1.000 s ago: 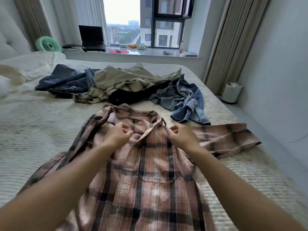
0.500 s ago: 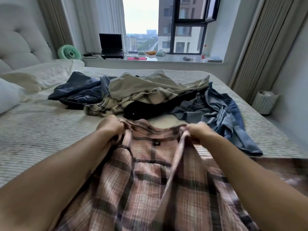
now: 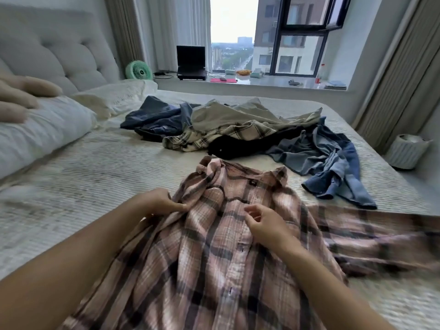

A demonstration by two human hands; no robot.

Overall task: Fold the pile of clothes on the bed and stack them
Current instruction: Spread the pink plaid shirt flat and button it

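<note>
A pink plaid shirt [image 3: 214,253] lies spread on the bed [image 3: 90,182] in front of me, collar away from me, one sleeve stretched to the right. My left hand [image 3: 162,202] pinches the fabric at the shirt's left shoulder. My right hand [image 3: 264,222] hovers over the chest by the button strip, fingers loosely curled and apart, holding nothing. Behind the shirt lies the pile of clothes [image 3: 238,129]: a dark blue garment, a beige plaid shirt, a black piece, and a blue denim shirt [image 3: 333,167] trailing right.
White pillows [image 3: 47,129] and a padded headboard [image 3: 59,55] are at the left. A window ledge holds a green fan [image 3: 138,70], a laptop [image 3: 191,63] and small items. A white bin [image 3: 408,151] stands on the floor right of the bed.
The shirt has been laid back down flat after being lifted by the collar. My right hand has let go and moved to the chest; my left hand slid to the left shoulder.
</note>
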